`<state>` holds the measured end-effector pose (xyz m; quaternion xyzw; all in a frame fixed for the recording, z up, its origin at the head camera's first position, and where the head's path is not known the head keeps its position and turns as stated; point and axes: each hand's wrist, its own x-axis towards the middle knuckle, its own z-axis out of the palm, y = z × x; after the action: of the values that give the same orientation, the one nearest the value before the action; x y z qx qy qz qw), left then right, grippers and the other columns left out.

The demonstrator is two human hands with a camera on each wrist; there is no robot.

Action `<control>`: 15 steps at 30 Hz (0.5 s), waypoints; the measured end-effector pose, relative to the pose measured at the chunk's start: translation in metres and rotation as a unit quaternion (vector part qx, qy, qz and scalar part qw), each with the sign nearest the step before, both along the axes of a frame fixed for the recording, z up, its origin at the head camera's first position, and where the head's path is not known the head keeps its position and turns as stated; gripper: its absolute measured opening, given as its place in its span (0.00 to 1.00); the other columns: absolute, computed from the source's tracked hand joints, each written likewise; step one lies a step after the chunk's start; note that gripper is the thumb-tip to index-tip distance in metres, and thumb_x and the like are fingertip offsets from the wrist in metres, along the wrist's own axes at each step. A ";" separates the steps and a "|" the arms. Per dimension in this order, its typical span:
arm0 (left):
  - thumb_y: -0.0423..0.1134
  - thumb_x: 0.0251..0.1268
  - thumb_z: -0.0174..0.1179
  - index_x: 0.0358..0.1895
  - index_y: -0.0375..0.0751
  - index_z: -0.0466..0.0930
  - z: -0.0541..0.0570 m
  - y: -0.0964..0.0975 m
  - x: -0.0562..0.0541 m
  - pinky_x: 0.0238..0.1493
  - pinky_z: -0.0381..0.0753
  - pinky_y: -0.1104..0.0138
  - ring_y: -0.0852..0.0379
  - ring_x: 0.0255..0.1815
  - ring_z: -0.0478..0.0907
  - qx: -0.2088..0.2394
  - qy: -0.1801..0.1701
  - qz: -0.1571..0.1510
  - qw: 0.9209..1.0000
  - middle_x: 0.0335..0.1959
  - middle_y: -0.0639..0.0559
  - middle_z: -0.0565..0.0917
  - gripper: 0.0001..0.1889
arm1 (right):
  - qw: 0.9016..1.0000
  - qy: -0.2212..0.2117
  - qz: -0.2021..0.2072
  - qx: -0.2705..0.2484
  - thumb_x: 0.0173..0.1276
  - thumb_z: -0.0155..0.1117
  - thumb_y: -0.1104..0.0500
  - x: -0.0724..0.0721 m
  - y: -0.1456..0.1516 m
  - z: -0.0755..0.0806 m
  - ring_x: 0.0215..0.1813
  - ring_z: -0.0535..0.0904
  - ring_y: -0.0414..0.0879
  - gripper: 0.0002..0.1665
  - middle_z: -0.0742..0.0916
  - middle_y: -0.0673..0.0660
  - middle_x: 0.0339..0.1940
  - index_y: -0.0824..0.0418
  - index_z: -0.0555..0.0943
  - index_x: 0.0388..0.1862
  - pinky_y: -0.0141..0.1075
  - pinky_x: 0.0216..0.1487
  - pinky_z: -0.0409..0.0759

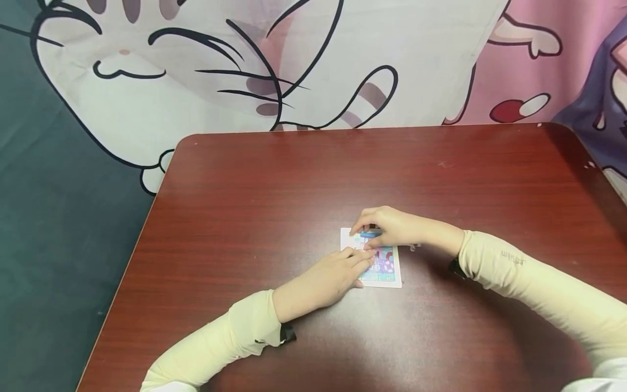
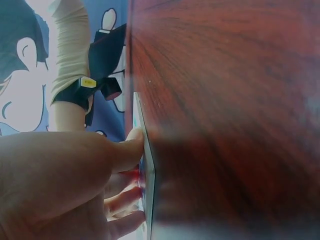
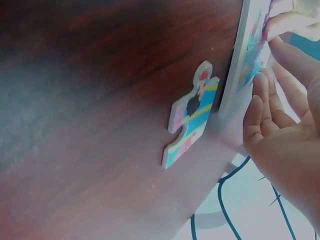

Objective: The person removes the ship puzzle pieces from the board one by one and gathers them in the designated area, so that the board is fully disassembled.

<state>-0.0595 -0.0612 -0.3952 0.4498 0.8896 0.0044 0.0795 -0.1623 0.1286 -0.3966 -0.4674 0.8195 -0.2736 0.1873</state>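
Observation:
A jigsaw puzzle (image 1: 387, 264) with a white border and a colourful picture lies flat on the brown table. My left hand (image 1: 325, 277) rests on its left side, fairly straight fingers over the picture and thumb near the lower edge. In the left wrist view, the left thumb (image 2: 131, 147) touches the puzzle's rim. Over the upper part, my right hand (image 1: 392, 226) bends its fingers down, thumb close to the left fingertips. Whether it pinches a piece is hidden. A loose puzzle piece (image 3: 195, 117) lies on the table beside the frame, mostly under the right wrist in the head view.
The brown table (image 1: 235, 218) has rounded far corners. Behind it hangs a cloth (image 1: 416, 65) printed with a cartoon cat and pink shapes. Dark green floor or cloth (image 1: 59, 245) shows at the left.

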 end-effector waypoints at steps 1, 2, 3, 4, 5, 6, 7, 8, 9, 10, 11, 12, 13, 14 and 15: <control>0.50 0.69 0.48 0.68 0.41 0.63 0.000 0.000 0.000 0.66 0.62 0.67 0.56 0.66 0.63 0.000 -0.003 0.000 1.000 0.71 0.53 0.62 0.28 | 1.000 0.000 0.000 0.003 0.52 0.73 0.63 -0.001 -0.001 0.000 0.39 0.76 0.42 0.19 0.81 0.49 0.39 0.57 0.82 0.46 0.35 0.41 0.77; 0.50 0.69 0.48 0.69 0.42 0.62 0.000 0.000 -0.001 0.66 0.62 0.67 0.56 0.66 0.63 0.001 -0.007 0.001 1.000 0.71 0.53 0.62 0.28 | 1.000 0.001 0.001 0.006 0.52 0.73 0.63 -0.001 -0.001 0.001 0.39 0.75 0.42 0.18 0.81 0.49 0.39 0.58 0.83 0.44 0.34 0.40 0.77; 0.50 0.69 0.48 0.69 0.42 0.62 0.000 0.000 -0.001 0.66 0.62 0.67 0.56 0.66 0.63 0.003 -0.010 0.002 1.000 0.71 0.53 0.62 0.29 | 1.000 0.002 0.002 0.010 0.51 0.73 0.63 -0.002 -0.002 0.002 0.38 0.75 0.42 0.18 0.81 0.49 0.38 0.58 0.83 0.43 0.34 0.39 0.76; 0.50 0.69 0.48 0.69 0.42 0.62 0.001 -0.001 -0.002 0.65 0.63 0.67 0.56 0.66 0.63 0.004 -0.012 0.002 1.000 0.71 0.53 0.61 0.29 | 1.000 0.002 0.003 0.015 0.51 0.73 0.62 -0.002 -0.003 0.003 0.37 0.75 0.42 0.17 0.81 0.50 0.38 0.59 0.83 0.42 0.34 0.39 0.76; 0.50 0.68 0.49 0.69 0.42 0.62 0.001 -0.001 -0.002 0.65 0.63 0.67 0.56 0.66 0.63 0.005 -0.013 0.002 1.000 0.71 0.53 0.61 0.29 | 1.000 0.000 0.004 0.020 0.51 0.73 0.62 -0.003 -0.005 0.004 0.37 0.74 0.42 0.16 0.80 0.50 0.37 0.59 0.83 0.40 0.34 0.38 0.76; 0.50 0.68 0.49 0.69 0.42 0.62 0.001 -0.002 -0.002 0.65 0.63 0.67 0.56 0.66 0.63 0.006 -0.013 0.003 1.000 0.71 0.53 0.61 0.29 | 1.000 -0.001 0.006 0.026 0.51 0.73 0.62 -0.004 -0.006 0.005 0.36 0.74 0.42 0.15 0.80 0.50 0.36 0.59 0.83 0.39 0.34 0.38 0.76; 0.50 0.68 0.50 0.69 0.42 0.62 0.001 -0.002 -0.002 0.65 0.64 0.67 0.56 0.66 0.64 0.007 -0.012 0.003 1.000 0.71 0.53 0.61 0.29 | 0.999 -0.005 0.006 0.033 0.51 0.74 0.61 -0.004 -0.008 0.005 0.36 0.73 0.42 0.14 0.80 0.49 0.35 0.59 0.83 0.38 0.33 0.39 0.76; 0.50 0.68 0.50 0.68 0.42 0.62 0.000 -0.003 -0.002 0.65 0.63 0.67 0.56 0.65 0.64 0.007 -0.010 0.003 1.000 0.71 0.53 0.61 0.29 | 0.999 -0.009 0.007 0.039 0.50 0.74 0.62 -0.005 -0.010 0.006 0.36 0.73 0.42 0.14 0.80 0.50 0.35 0.59 0.83 0.38 0.33 0.39 0.76; 0.50 0.68 0.50 0.68 0.42 0.63 0.000 -0.003 -0.002 0.65 0.63 0.68 0.56 0.65 0.64 0.008 -0.007 0.002 1.000 0.71 0.53 0.62 0.28 | 0.999 -0.013 0.007 0.045 0.50 0.74 0.61 -0.006 -0.011 0.006 0.36 0.73 0.41 0.14 0.79 0.50 0.34 0.59 0.83 0.37 0.33 0.39 0.76; 0.50 0.68 0.50 0.68 0.42 0.63 -0.001 -0.003 -0.001 0.64 0.64 0.68 0.56 0.65 0.64 0.008 -0.005 0.002 1.000 0.71 0.53 0.62 0.28 | 0.999 -0.018 0.008 0.051 0.50 0.74 0.61 -0.007 -0.013 0.007 0.36 0.73 0.41 0.13 0.79 0.50 0.33 0.59 0.83 0.36 0.33 0.39 0.76; 0.50 0.68 0.50 0.68 0.42 0.63 -0.002 -0.003 -0.001 0.65 0.63 0.68 0.56 0.65 0.64 0.009 -0.003 0.002 1.000 0.71 0.53 0.62 0.28 | 0.998 -0.024 0.008 0.057 0.50 0.74 0.62 -0.007 -0.014 0.007 0.36 0.73 0.41 0.13 0.79 0.50 0.33 0.59 0.83 0.35 0.33 0.39 0.76; 0.50 0.68 0.51 0.68 0.43 0.63 -0.002 -0.003 -0.001 0.64 0.64 0.68 0.56 0.65 0.64 0.011 -0.002 0.003 1.000 0.71 0.53 0.62 0.28 | 0.998 -0.030 0.007 0.062 0.49 0.74 0.62 -0.007 -0.014 0.008 0.36 0.73 0.41 0.13 0.79 0.49 0.33 0.58 0.83 0.35 0.33 0.40 0.76; 0.50 0.68 0.50 0.68 0.43 0.63 -0.003 -0.003 -0.001 0.64 0.64 0.68 0.56 0.65 0.64 0.012 -0.001 0.004 1.000 0.71 0.54 0.62 0.28 | 0.997 -0.037 0.005 0.067 0.49 0.74 0.62 -0.007 -0.015 0.009 0.37 0.73 0.41 0.13 0.79 0.49 0.33 0.58 0.83 0.35 0.33 0.40 0.76; 0.50 0.68 0.51 0.68 0.43 0.63 -0.003 -0.002 -0.001 0.64 0.64 0.68 0.57 0.65 0.64 0.013 -0.001 0.004 1.000 0.71 0.54 0.62 0.28 | 0.997 -0.041 0.003 0.070 0.49 0.75 0.62 -0.008 -0.015 0.010 0.37 0.73 0.42 0.13 0.79 0.49 0.33 0.58 0.82 0.34 0.33 0.40 0.75; 0.50 0.68 0.51 0.68 0.43 0.63 -0.003 -0.002 -0.001 0.63 0.65 0.69 0.57 0.65 0.64 0.014 0.001 0.004 1.000 0.71 0.54 0.62 0.28 | 0.996 -0.044 0.000 0.073 0.49 0.74 0.63 -0.008 -0.015 0.011 0.37 0.72 0.42 0.12 0.79 0.49 0.34 0.58 0.82 0.33 0.33 0.40 0.75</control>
<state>-0.0603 -0.0629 -0.3987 0.4469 0.8915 0.0171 0.0725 -0.1698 0.1141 -0.3855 -0.4403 0.8282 -0.2330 0.2568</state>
